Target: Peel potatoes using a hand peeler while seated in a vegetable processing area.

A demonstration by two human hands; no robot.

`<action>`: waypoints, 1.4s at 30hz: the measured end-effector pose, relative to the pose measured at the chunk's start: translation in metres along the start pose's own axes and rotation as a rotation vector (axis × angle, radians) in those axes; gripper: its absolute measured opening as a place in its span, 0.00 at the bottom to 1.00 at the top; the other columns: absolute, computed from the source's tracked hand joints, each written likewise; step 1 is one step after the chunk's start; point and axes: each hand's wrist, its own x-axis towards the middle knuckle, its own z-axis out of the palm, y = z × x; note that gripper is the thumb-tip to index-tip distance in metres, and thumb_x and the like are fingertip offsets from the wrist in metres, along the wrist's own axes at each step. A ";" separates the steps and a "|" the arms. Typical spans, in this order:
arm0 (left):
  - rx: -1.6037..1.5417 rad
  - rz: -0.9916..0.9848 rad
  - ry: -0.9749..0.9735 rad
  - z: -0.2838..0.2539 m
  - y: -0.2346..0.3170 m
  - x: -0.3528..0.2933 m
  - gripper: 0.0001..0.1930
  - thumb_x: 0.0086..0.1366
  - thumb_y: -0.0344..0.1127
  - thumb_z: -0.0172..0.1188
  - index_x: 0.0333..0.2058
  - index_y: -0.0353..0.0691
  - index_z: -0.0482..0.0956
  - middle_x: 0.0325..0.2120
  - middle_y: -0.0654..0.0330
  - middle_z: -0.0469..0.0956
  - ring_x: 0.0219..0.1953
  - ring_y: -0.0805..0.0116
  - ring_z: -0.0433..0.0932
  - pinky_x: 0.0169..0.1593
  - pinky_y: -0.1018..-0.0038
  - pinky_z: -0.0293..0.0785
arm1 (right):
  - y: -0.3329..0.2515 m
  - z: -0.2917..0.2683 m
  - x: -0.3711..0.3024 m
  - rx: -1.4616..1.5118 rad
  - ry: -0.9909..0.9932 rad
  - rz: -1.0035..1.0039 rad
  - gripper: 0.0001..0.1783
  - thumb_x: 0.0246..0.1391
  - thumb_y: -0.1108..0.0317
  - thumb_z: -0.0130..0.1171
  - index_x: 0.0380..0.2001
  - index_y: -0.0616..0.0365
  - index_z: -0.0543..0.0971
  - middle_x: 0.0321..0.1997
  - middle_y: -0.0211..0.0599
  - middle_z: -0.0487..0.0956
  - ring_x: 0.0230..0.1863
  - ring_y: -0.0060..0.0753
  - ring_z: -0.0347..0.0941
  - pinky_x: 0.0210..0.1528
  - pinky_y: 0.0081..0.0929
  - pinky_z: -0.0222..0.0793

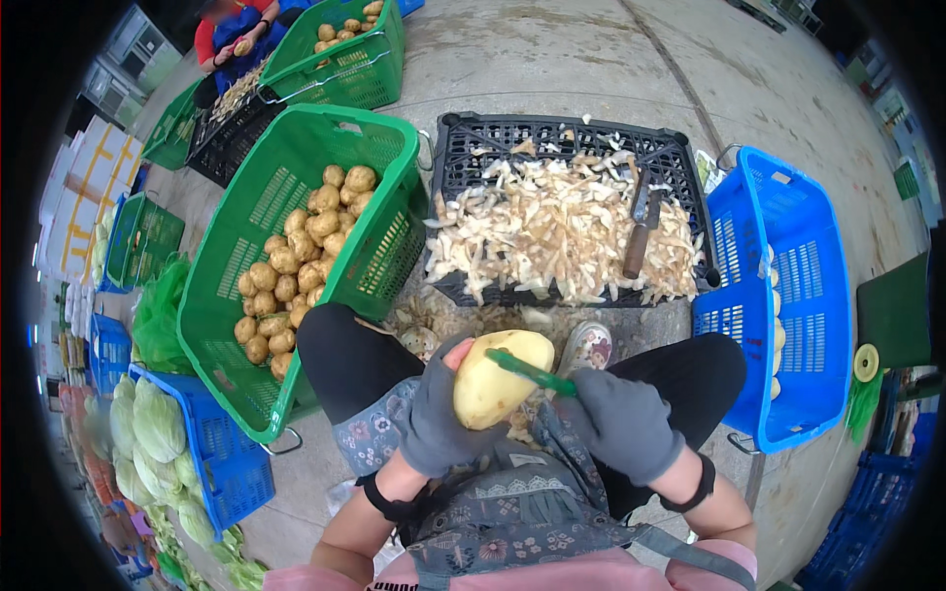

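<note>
My left hand (440,412), in a grey glove, is closed round a large peeled potato (483,389), pale yellow with a few brown marks low on its side. My gloved right hand (623,422) grips a green-handled peeler (532,371), whose head lies against the upper part of the potato. Both hands are above my lap, over a flowered apron (517,522). In front of my feet stands a black crate (567,128) heaped with potato peelings (552,231). A knife with a brown handle (637,250) rests on the heap's right side.
Unpeeled potatoes (296,261) fill part of a green basket (236,222) at my left. A blue basket (803,286) on the right holds pale potatoes (777,335). Cabbages (158,443) sit in another blue basket (232,473). Far left, another person (236,44) works beside a green basket (345,84).
</note>
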 end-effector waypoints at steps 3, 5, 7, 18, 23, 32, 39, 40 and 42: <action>-0.208 -0.055 0.006 0.000 0.000 -0.001 0.43 0.42 0.27 0.68 0.56 0.34 0.52 0.50 0.51 0.65 0.50 0.61 0.69 0.51 0.69 0.68 | 0.046 0.005 0.012 -0.193 0.163 0.226 0.10 0.51 0.61 0.55 0.29 0.55 0.69 0.21 0.41 0.72 0.20 0.46 0.71 0.20 0.39 0.65; -0.646 -0.375 -0.008 -0.007 0.010 0.002 0.41 0.42 0.29 0.67 0.56 0.32 0.55 0.48 0.52 0.67 0.49 0.59 0.71 0.51 0.69 0.67 | 0.053 0.005 0.019 -0.093 0.099 0.304 0.09 0.53 0.63 0.53 0.30 0.57 0.69 0.22 0.44 0.72 0.23 0.48 0.72 0.24 0.37 0.66; -0.947 -0.570 -0.011 -0.011 0.014 -0.002 0.41 0.44 0.31 0.65 0.56 0.32 0.56 0.49 0.51 0.68 0.49 0.58 0.70 0.52 0.68 0.67 | 0.036 0.013 0.018 0.313 0.223 0.200 0.08 0.55 0.65 0.50 0.29 0.58 0.69 0.21 0.46 0.71 0.26 0.49 0.71 0.25 0.36 0.65; -1.602 -0.735 0.068 0.008 0.012 0.012 0.39 0.47 0.41 0.66 0.56 0.36 0.58 0.50 0.52 0.69 0.51 0.59 0.69 0.55 0.65 0.65 | 0.040 0.077 -0.018 0.558 0.166 0.160 0.31 0.45 0.79 0.54 0.56 0.66 0.61 0.56 0.57 0.63 0.53 0.54 0.65 0.52 0.36 0.64; -0.290 0.419 0.126 0.010 -0.020 0.040 0.41 0.42 0.38 0.71 0.55 0.38 0.60 0.49 0.50 0.69 0.49 0.52 0.70 0.52 0.59 0.65 | 0.033 0.101 0.003 1.252 0.014 0.127 0.32 0.52 0.62 0.50 0.60 0.59 0.57 0.62 0.48 0.60 0.63 0.46 0.56 0.64 0.39 0.52; -1.509 -0.677 -0.148 0.012 0.004 0.032 0.31 0.57 0.31 0.56 0.59 0.37 0.56 0.55 0.53 0.63 0.54 0.61 0.66 0.56 0.64 0.64 | 0.044 0.114 0.026 2.098 0.071 0.285 0.42 0.51 0.40 0.50 0.61 0.56 0.55 0.59 0.46 0.64 0.56 0.45 0.65 0.55 0.39 0.65; -1.174 -0.582 -0.221 0.025 -0.011 0.052 0.48 0.40 0.31 0.69 0.60 0.38 0.51 0.54 0.57 0.62 0.56 0.66 0.62 0.59 0.69 0.58 | 0.050 0.104 0.046 1.524 0.320 0.217 0.35 0.44 0.64 0.62 0.54 0.62 0.59 0.51 0.39 0.67 0.51 0.32 0.66 0.53 0.29 0.63; -1.264 -0.550 -0.255 0.027 -0.021 0.050 0.49 0.39 0.31 0.69 0.60 0.39 0.50 0.55 0.56 0.62 0.56 0.66 0.62 0.59 0.69 0.58 | 0.040 0.092 0.050 1.422 0.330 0.202 0.34 0.42 0.68 0.63 0.52 0.62 0.61 0.50 0.39 0.67 0.50 0.30 0.65 0.52 0.28 0.63; -1.401 -0.556 -0.321 0.023 -0.032 0.050 0.53 0.37 0.31 0.70 0.62 0.40 0.47 0.55 0.57 0.61 0.57 0.66 0.61 0.60 0.69 0.57 | 0.038 0.086 0.057 1.372 0.295 0.172 0.33 0.42 0.68 0.64 0.51 0.62 0.62 0.49 0.38 0.68 0.49 0.30 0.66 0.51 0.28 0.64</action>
